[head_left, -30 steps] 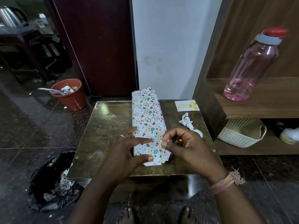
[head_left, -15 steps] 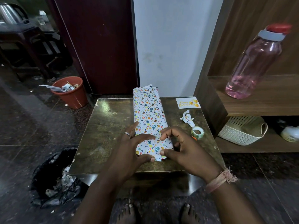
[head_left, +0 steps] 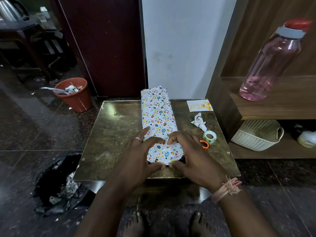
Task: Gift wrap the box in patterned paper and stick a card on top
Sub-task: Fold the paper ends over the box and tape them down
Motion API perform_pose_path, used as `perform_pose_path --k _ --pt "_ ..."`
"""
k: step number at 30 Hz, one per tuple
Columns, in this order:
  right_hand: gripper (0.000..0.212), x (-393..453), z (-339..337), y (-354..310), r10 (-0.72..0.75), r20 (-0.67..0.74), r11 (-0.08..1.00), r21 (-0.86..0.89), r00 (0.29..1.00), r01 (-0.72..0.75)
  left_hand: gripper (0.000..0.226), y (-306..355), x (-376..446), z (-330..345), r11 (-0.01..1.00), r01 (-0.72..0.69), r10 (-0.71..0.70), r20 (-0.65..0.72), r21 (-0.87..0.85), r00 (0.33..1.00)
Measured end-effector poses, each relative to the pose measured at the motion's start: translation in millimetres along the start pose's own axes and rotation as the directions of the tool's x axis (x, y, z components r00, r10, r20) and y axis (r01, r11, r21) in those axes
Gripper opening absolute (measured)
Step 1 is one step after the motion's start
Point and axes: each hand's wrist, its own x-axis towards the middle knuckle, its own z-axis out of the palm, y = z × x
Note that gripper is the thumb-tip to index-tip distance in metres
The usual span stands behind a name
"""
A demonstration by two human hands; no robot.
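— Where is the box, and how does it lie?

— The long box wrapped in white paper printed with coloured balloons and hearts (head_left: 158, 117) lies flat on the dark brassy square worktop (head_left: 111, 134), about in the middle. Its long axis runs from the near edge toward the far edge; the far end reaches the pale wall and shows bunched, folded paper.

— And the hands?

— Both press on the near end. The left hand (head_left: 138, 158), with a ring on one finger, lies spread flat over the left side of the paper flap. The right hand (head_left: 189, 154), with a pinkish thread band at the wrist, is spread flat on the right side. Index tips nearly meet on top, thumbs nearly meet at the near end; neither grips anything.

— What else is on the worktop?

— To the right, a small white card with yellow balloons (head_left: 199, 105) at the far corner, a crumpled paper scrap (head_left: 199, 123) nearer, then a roll of clear tape (head_left: 210, 136), and an orange ring handle (head_left: 204, 144) just beside the right hand.
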Motion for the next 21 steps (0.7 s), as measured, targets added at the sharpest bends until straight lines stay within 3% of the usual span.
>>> perform_pose_path --k 8,16,21 --pt "0.058 -0.4 2.9 -0.5 -0.010 -0.005 1.000 -0.025 1.000 0.010 0.068 5.2 0.7 7.4 0.993 0.007 0.001 -0.068 0.114 0.998" --pt "0.069 -2.7 -1.8 0.6 -0.021 0.041 0.999 -0.046 0.999 0.023 0.082 0.3 -2.2 4.4 0.997 -0.019 0.018 0.017 0.071 1.000" --pt "0.066 -2.0 -4.5 4.7 0.011 -0.011 0.998 0.061 1.000 -0.010 0.065 -1.6 0.4 -1.4 0.996 -0.087 0.086 -0.066 -0.017 0.994"
